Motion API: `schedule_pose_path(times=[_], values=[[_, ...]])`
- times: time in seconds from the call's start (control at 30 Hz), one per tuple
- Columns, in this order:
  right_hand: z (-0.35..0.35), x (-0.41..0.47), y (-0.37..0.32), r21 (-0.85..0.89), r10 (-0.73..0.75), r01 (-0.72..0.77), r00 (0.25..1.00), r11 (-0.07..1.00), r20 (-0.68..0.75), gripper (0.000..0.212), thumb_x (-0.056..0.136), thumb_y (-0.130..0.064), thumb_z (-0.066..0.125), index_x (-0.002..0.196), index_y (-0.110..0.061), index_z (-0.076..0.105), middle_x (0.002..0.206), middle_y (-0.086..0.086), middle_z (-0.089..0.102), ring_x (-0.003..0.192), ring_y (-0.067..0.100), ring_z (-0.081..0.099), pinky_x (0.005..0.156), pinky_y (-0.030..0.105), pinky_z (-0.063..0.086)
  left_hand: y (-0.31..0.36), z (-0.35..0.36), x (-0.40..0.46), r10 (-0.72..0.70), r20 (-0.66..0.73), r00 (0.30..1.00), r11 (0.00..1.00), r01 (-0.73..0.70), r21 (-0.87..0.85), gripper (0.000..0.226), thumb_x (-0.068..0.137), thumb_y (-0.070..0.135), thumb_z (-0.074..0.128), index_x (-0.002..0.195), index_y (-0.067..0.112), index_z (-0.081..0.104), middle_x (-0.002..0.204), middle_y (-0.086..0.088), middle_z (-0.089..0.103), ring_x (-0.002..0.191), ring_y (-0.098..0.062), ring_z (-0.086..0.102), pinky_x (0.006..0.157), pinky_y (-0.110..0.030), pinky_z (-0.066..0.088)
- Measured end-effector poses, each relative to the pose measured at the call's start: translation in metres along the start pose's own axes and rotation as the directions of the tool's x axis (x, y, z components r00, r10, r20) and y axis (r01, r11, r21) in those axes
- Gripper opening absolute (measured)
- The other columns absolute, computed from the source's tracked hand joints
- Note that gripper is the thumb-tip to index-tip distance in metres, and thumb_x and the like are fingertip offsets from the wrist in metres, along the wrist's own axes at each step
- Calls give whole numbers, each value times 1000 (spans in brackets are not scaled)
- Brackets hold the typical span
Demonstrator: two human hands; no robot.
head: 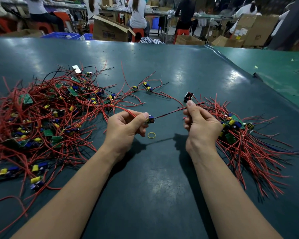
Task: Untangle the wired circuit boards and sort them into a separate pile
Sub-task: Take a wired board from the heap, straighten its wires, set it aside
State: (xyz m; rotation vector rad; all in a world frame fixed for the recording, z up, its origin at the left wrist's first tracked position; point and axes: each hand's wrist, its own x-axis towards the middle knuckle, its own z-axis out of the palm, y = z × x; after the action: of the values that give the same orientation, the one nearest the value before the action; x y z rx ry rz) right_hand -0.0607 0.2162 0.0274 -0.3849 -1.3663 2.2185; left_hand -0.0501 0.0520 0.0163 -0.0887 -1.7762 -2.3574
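Note:
A big tangled heap of small circuit boards with red and black wires [41, 114] covers the left of the dark green table [162, 178]. A smaller, tidier pile of boards [240, 135] lies at the right, its wires fanned outward. My left hand [126, 128] pinches one small board [150, 120] above the table. That board's red and black wires [169, 113] stretch to the right, where my right hand [199, 123] pinches them between thumb and fingers, just beside the right pile.
A yellow rubber band [151, 135] lies between my hands. A small black part [188, 97] stands behind my right hand. Two loose boards [142, 87] lie mid-table. Beyond the far edge are cardboard boxes [109, 31], blue crates and seated people.

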Motion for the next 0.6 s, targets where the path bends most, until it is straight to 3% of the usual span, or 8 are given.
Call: schedule_pose_path(times=[0.23, 0.37, 0.47, 0.6], values=[[-12, 15, -9, 121, 4, 24, 974, 992, -225, 22, 90, -9, 70, 68, -11, 64, 52, -3, 57, 39, 4, 43, 37, 17, 32, 3, -10, 4, 50, -70, 996, 998, -53, -32, 19, 87, 1, 64, 70, 6, 61, 58, -4, 61, 44, -12, 46, 47, -22, 45], [-1, 3, 3, 9, 63, -62, 998, 998, -19, 25, 95, -17, 63, 71, -11, 62, 50, -6, 54, 38, 5, 44, 35, 17, 31, 3, -4, -2, 75, -20, 997, 994, -76, -79, 11, 78, 19, 70, 80, 8, 68, 70, -3, 70, 53, -15, 60, 57, -24, 54], [7, -10, 10, -52, 166, -161, 982, 986, 94, 37, 101, -29, 53, 71, -10, 64, 47, -7, 49, 36, 7, 42, 34, 16, 30, 2, 0, -4, 91, -35, 995, 991, -94, -90, 15, 77, 20, 69, 87, 9, 69, 77, -3, 73, 62, -17, 67, 64, -27, 57], [2, -12, 6, -248, 88, -31, 970, 968, 225, 40, 99, -32, 55, 68, -11, 69, 48, -5, 51, 36, 8, 43, 36, 15, 29, 1, -4, 1, 144, -98, 985, 989, -147, -22, 4, 86, 10, 68, 90, 11, 70, 77, -1, 74, 68, -17, 70, 68, -27, 57]])
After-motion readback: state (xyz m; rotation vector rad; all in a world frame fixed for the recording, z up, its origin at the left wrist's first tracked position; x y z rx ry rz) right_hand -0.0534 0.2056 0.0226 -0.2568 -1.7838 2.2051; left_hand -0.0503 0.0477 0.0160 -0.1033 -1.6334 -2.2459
